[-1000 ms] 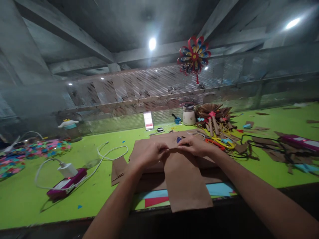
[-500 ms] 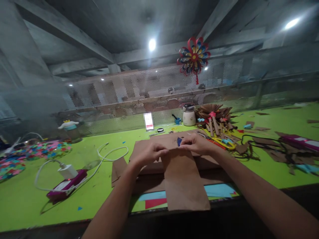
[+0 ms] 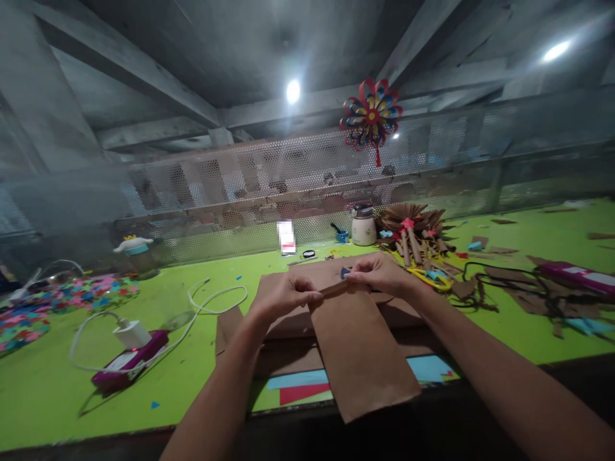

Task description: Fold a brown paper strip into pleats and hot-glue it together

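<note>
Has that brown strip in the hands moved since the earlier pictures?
Yes. The lower end of the strip has swung to the right, showing more of the red paper.

Bright lamps [image 3: 293, 91] shine from a grey beamed ceiling [image 3: 259, 45] above perforated panels [image 3: 230, 192] and a green tabletop [image 3: 192, 358].

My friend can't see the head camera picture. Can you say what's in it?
Two hands, left and right, pinch the top of a brown paper strip above a green table with stacked brown paper.
</note>
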Available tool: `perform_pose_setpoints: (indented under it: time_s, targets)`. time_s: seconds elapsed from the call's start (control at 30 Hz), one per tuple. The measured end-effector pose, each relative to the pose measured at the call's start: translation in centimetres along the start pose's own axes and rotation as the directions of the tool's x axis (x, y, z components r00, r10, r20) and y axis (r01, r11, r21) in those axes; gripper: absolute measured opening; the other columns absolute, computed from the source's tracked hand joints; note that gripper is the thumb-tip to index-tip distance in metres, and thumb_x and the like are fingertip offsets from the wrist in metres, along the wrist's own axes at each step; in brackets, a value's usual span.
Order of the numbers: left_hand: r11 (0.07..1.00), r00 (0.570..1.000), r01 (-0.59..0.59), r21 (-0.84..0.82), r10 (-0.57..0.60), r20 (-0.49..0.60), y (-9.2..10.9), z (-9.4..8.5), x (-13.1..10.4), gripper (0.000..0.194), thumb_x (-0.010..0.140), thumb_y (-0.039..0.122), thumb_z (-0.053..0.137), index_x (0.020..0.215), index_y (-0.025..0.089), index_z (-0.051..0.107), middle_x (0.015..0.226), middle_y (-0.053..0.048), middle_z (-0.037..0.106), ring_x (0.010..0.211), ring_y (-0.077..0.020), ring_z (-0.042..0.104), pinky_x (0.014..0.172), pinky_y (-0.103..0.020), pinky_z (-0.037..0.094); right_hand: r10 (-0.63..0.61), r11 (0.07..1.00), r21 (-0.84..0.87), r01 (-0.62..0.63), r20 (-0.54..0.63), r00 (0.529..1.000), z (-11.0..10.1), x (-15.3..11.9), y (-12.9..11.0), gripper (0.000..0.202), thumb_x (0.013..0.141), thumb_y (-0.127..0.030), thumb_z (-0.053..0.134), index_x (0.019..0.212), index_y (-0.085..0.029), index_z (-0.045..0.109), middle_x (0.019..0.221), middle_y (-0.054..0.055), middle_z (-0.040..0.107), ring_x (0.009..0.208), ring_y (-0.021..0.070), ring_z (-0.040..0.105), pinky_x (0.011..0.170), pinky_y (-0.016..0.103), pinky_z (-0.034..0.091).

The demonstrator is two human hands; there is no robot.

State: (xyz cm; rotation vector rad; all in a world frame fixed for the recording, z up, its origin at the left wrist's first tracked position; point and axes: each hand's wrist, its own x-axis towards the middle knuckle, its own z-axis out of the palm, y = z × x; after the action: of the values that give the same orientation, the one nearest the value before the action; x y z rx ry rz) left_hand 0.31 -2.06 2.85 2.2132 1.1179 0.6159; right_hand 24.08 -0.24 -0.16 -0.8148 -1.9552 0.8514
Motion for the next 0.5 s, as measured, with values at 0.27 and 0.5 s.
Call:
perform_pose_setpoints:
  time_s: [0.27,0.5]
  targets:
    - [0.994,0.998,-0.005,-0.106,-0.002,-0.068,-0.7,-0.5,-0.5,0.027,0.069,0.039,0.06,0.067,0.013,0.062,0.06,-0.001,0.057,0.058,-0.0101,0.047,0.054,-0.021,0.034,0.061,0.961,0.274,-0.045,-0.049,0.997,-0.2,0.0,-0.4,0.039,0.078,-0.047,0.049,0.072,-0.011,0.061,0.048,-0.003,0.049,0.039,0.0049,0.039,0.039,0.017,0.03]
    - [0.818,0.992,0.013,-0.574,0.063,0.113,0.4,1.1,-0.8,0.026,0.068,0.036,0.065,0.07,0.011,0.057,0.055,0.004,0.045,0.048,-0.0046,0.034,0.047,-0.019,0.022,-0.133,0.945,0.32,0.071,0.177,0.975,0.6,-1.1,-2.7,0.054,0.066,-0.035,0.067,0.116,-0.019,0.053,0.097,0.006,0.062,0.083,0.0156,0.057,0.069,0.024,0.046]
